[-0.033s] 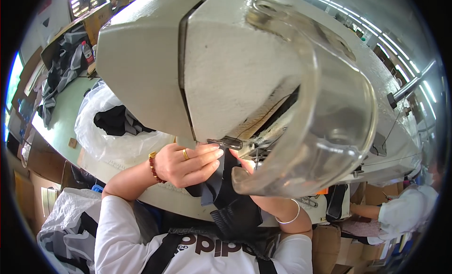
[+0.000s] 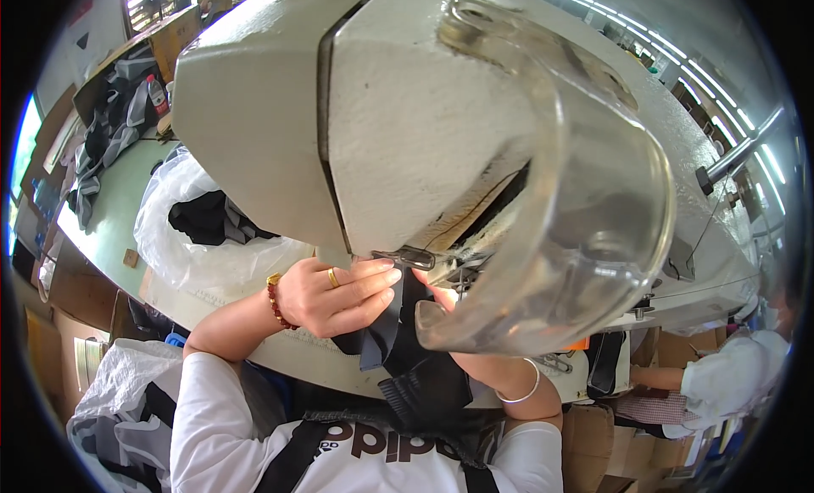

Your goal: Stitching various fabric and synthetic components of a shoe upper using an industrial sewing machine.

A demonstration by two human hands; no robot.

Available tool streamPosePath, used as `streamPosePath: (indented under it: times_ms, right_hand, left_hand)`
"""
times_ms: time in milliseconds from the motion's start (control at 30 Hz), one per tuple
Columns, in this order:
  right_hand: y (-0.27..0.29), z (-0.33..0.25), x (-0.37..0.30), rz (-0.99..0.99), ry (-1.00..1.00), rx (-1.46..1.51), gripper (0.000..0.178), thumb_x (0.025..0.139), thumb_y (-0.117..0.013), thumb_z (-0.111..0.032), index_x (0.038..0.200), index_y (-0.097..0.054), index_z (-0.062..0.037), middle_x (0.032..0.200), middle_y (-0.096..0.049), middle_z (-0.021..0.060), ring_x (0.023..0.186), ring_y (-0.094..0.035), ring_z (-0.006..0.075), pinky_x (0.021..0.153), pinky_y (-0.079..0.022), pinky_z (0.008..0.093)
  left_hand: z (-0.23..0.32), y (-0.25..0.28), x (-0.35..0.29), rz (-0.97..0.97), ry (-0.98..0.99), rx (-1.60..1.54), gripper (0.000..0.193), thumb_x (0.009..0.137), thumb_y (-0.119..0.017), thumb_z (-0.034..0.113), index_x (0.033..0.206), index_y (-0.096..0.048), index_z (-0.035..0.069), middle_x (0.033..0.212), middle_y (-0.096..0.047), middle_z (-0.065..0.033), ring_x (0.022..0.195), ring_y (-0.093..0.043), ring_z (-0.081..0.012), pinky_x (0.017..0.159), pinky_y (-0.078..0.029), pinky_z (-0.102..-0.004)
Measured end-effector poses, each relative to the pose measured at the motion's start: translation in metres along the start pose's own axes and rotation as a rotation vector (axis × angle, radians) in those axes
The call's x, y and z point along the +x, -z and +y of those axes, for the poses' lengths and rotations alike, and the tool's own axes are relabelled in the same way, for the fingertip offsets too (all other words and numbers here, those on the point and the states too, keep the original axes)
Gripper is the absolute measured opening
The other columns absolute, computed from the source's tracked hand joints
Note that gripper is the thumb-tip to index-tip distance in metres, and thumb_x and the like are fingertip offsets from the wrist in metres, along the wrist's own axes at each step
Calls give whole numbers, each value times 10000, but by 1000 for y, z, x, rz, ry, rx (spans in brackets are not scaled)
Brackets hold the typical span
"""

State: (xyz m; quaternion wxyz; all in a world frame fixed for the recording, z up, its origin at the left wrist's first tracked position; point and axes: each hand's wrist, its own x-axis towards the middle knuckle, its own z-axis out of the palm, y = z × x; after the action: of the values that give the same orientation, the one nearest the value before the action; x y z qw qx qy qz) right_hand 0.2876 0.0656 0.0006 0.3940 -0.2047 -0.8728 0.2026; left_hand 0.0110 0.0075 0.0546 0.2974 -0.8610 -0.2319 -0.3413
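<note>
A strip of black and dark grey fabric hangs from beneath the head of a pale sewing machine and drapes over the table's near edge. My left hand, with a gold ring and a beaded bracelet, has its fingers pressed together on the fabric's left side, close to the needle area; its thumb is hidden. On the other side of the strip, the fingertips of my right hand touch the fabric. A clear curved guard covers most of that hand, so its grip is not visible.
Dark cloth pieces lie in a white plastic bag on the left of the table. Another bag of cloth stands at lower left. More garments are piled at far left near a bottle. A co-worker's white sleeve shows at right.
</note>
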Motion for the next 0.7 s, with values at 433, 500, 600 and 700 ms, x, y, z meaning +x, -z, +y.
streamPosePath:
  times_ms: [433,500,600,700]
  right_hand:
    - [6,-7,7,-6,6,42,288,732,-843,-264,964,-763,-114,946,-728,72,760,-677,327,669,-498,439]
    - [7,-10,7,-18,-57,89,377,741,-870,-330,1038,-774,-120,1045,-734,84,854,-682,336,741,-501,455]
    - [10,-17,5,-77,-328,418,480,749,-892,-405,1119,-774,-123,1176,-717,106,987,-664,357,848,-487,488]
    - [13,-22,6,-136,-525,540,525,750,-895,-438,1153,-772,-126,1265,-686,127,1104,-624,376,929,-456,520]
  left_hand:
    - [3,-7,-2,8,-6,24,109,884,-705,26,990,-710,52,1137,-779,-128,992,-784,-198,581,-572,-230]
    - [3,-7,-3,0,-3,27,110,883,-706,31,990,-711,55,1144,-777,-129,973,-786,-192,552,-560,-223]
    - [4,-8,-3,20,49,-4,116,879,-710,37,993,-714,60,1148,-776,-130,944,-789,-186,507,-536,-212]
    - [4,-10,-4,22,43,18,130,868,-716,37,995,-715,60,1150,-775,-133,934,-793,-190,469,-513,-206]
